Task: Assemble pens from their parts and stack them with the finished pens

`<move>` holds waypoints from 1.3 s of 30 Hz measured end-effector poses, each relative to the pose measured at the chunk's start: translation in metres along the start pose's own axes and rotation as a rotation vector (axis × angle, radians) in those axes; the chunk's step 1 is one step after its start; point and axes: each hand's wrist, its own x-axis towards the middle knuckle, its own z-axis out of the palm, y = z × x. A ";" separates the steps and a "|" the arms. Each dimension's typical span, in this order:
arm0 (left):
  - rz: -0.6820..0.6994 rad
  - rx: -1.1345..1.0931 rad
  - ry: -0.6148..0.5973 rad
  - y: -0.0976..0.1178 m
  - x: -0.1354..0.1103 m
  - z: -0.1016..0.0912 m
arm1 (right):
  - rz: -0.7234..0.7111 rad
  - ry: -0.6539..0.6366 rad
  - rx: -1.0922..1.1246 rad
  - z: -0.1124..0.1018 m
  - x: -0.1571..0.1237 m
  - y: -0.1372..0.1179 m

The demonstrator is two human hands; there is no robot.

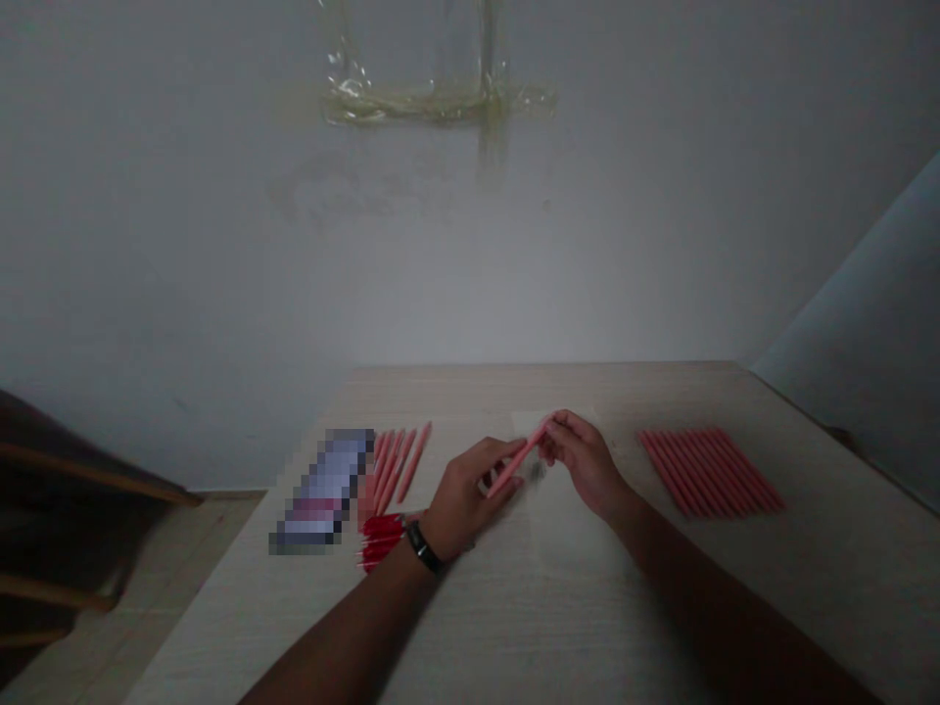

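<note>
A slim pink pen [520, 458] is held slanting above the table between both hands. The fingers of my left hand [470, 490] are closed around its lower part. At the upper end, my right hand [580, 455] pinches it between thumb and fingers. Beyond my left hand lie several loose pink pens [400, 460], roughly side by side. A bunch of small red pieces with pale tips [382, 539] rests close to my left wrist, partly hidden by it; their kind is unclear. To the right of my right hand, many pink pens [711, 472] lie in a neat slanted row.
A phone-like device [323, 490], pixelated, lies on the left of the light wooden table [477, 627]. A pale sheet [573, 529] is under my hands. The wall [514, 284] rises behind the table's far edge. Wooden bars [59, 470] stand at the left.
</note>
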 end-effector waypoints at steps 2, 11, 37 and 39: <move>0.022 0.023 -0.094 -0.003 -0.001 0.002 | -0.007 0.030 0.016 -0.002 0.002 -0.001; 0.111 0.153 -0.375 -0.013 -0.005 0.008 | -0.181 0.055 -0.639 -0.064 0.026 -0.027; 0.137 0.145 -0.449 -0.014 -0.005 0.008 | 0.169 0.108 -1.596 -0.171 0.037 -0.028; 0.136 0.142 -0.451 -0.014 -0.006 0.008 | 0.180 0.106 -1.589 -0.172 0.036 -0.028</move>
